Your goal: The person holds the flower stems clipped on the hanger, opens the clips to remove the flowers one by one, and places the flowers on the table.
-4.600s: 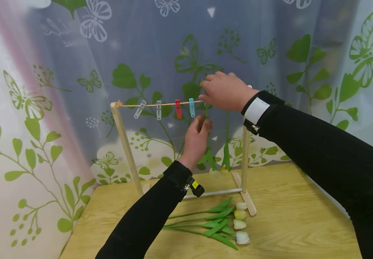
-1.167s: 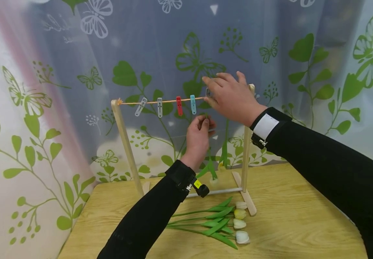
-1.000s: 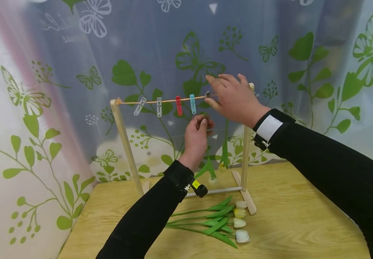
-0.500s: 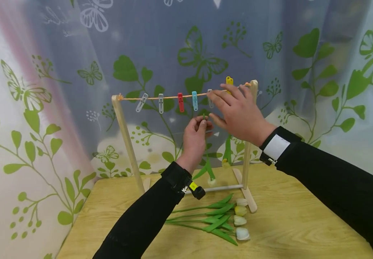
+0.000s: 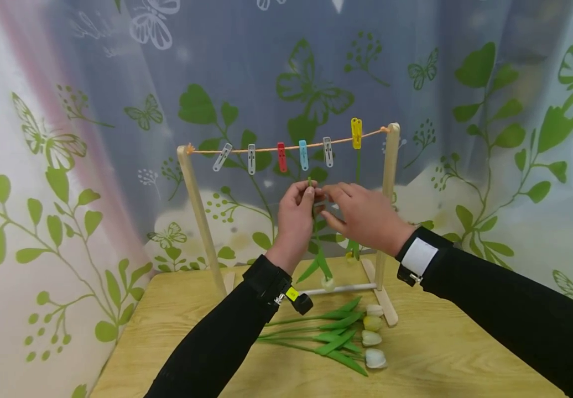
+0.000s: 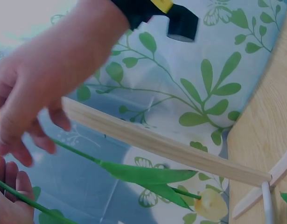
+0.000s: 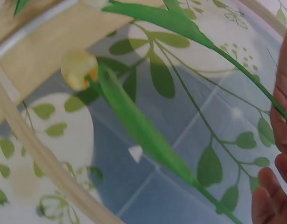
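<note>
My left hand [image 5: 293, 218] pinches the stem of a white artificial tulip [image 5: 323, 265] that hangs bloom down below the string [image 5: 266, 149]. Close beside it is my right hand [image 5: 361, 215], fingers loosely extended toward the left fingertips. In the left wrist view the right hand [image 6: 45, 88] shows a gap between thumb and fingers, with nothing gripped. Above the hands, a grey clothespin [image 5: 328, 152] sits on the string. A yellow clothespin [image 5: 357, 132] farther right holds a yellow tulip [image 7: 134, 126] upside down by its stem.
The string runs between two wooden posts [image 5: 199, 215] of a stand on the wooden table [image 5: 441, 331]. Grey, red [image 5: 281, 157] and blue [image 5: 303, 155] clothespins hang along it. Several tulips [image 5: 333, 337] lie in front of the stand. A patterned curtain [image 5: 246, 61] hangs behind.
My right hand has left the grey clothespin and come down beside the left hand. The white tulip, earlier up near that clothespin, is now lower in my left hand.
</note>
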Available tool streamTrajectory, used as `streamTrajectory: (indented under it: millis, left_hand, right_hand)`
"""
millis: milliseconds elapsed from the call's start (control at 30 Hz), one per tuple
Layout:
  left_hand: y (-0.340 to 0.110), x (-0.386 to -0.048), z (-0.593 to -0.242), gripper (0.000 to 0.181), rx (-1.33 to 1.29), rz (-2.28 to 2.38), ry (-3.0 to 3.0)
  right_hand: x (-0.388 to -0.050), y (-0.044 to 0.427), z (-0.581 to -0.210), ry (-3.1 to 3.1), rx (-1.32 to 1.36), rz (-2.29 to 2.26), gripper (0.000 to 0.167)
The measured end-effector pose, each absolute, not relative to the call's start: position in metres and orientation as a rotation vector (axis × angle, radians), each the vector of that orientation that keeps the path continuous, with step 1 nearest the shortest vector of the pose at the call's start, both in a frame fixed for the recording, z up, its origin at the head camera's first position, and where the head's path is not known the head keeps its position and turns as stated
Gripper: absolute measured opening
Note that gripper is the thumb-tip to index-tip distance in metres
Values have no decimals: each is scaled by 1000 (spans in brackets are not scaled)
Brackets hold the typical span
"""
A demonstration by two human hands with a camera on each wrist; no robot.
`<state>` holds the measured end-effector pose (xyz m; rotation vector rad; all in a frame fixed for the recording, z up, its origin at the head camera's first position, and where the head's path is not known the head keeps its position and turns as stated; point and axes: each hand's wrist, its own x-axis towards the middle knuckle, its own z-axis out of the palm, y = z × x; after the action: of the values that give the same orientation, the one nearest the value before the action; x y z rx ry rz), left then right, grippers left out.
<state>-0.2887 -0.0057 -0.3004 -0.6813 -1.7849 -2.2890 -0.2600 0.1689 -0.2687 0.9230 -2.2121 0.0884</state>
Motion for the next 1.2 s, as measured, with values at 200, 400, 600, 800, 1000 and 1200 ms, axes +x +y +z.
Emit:
streamTrajectory:
  millis: [200,400,600,800,1000,1200]
  left_hand:
    - [-12,-286,-306,26,-637,-2276,-1786]
    - [-16,-285,-308,26,-644,-2290,-1743]
    - [-17,-283,-306,25,-642,-2339,-1680]
    - [-17,-279,-303,24,-666,-2345,-1652]
    - [-18,-276,-299,24,-662,-2369,-1629]
    - [-22,-276,-297,25,-679,-2369,-1623]
  right_hand:
    - [-262,161,-292,-2335,860,152,45]
    - [-262,151,-317,-2479,843,173,41]
    - [-260,143,-343,-2591,821,265,41]
    - [-260,140,-361,-2588,806,351,33]
    - [-263,141,-374,-2581,787,431,28]
    - [-260,141,-379,-2537,794,449,22]
